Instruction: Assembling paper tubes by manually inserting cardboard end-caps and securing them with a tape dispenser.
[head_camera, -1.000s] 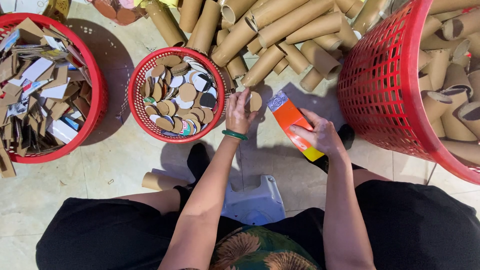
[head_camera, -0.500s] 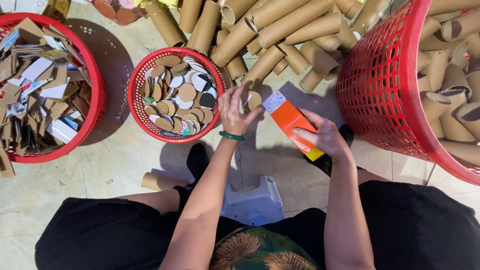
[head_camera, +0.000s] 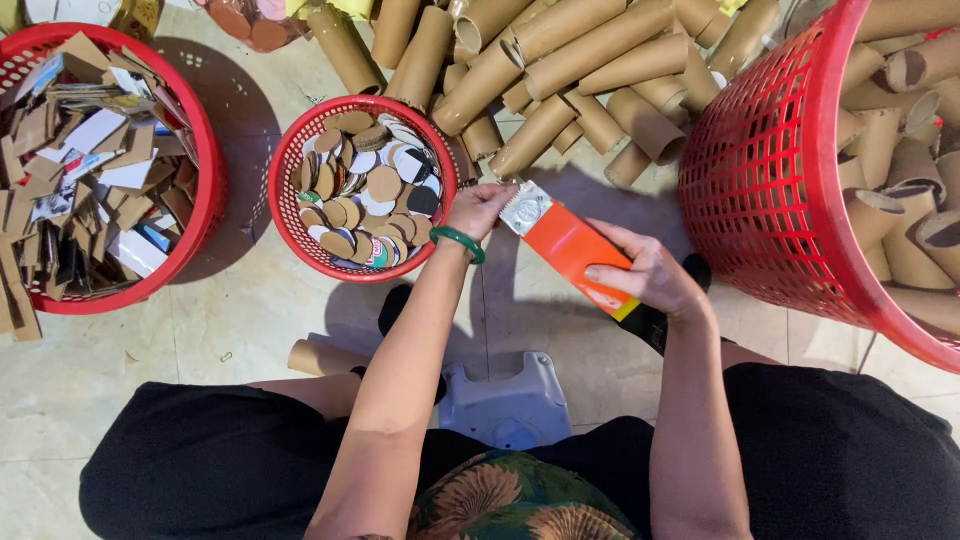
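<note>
The right hand (head_camera: 650, 275) grips the orange tube (head_camera: 572, 250) above the tiled floor (head_camera: 230, 320), as before. The left hand (head_camera: 480, 208), earlier spread open at the rim of the small red basket (head_camera: 290, 225), now pinches the tube's silver end cap (head_camera: 525, 208).

A small floor-level sorting workshop, by the look of it: beyond the hands a heap of bare cardboard tubes (head_camera: 560, 70) lies on pale floor tiles (head_camera: 200, 330), and red plastic baskets (head_camera: 770, 170) to either side hold sorted cardboard discs (head_camera: 365, 190), scraps and more tubes.
</note>
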